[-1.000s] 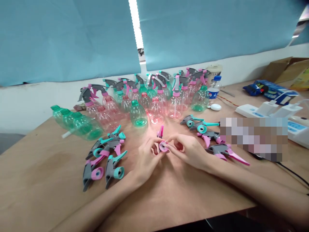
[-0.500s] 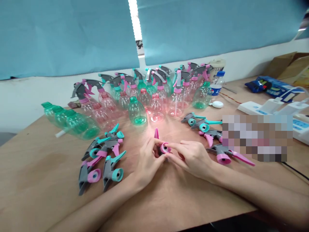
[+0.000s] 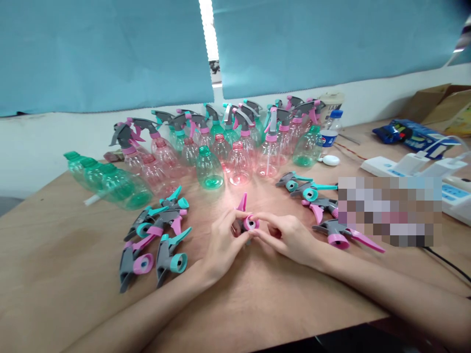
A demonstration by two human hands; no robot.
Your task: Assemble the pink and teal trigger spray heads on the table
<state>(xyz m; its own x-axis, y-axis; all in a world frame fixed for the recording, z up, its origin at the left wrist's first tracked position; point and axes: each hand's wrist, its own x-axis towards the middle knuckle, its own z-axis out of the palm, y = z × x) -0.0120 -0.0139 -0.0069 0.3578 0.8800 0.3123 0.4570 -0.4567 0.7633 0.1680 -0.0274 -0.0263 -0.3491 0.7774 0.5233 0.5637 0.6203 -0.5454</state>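
Observation:
Between my two hands is a grey and pink trigger spray head, its pink collar facing me and its pink trigger pointing up and away. My left hand is closed around its grey body, which the fingers partly hide. The thumb and forefinger of my right hand pinch the collar's rim from the right. Several loose spray heads in grey with teal or pink lie left of my hands. More loose spray heads lie on the right.
Behind my hands stand several clear pink and green bottles, some with spray heads fitted. Green bottles lie on their sides at left. At right are a blue-capped drink bottle, a power strip, a blue packet and a cardboard box.
The spray head has turned slightly in my hands, its pink trigger now leaning more to the right. My right fingers have shifted a little around the collar.

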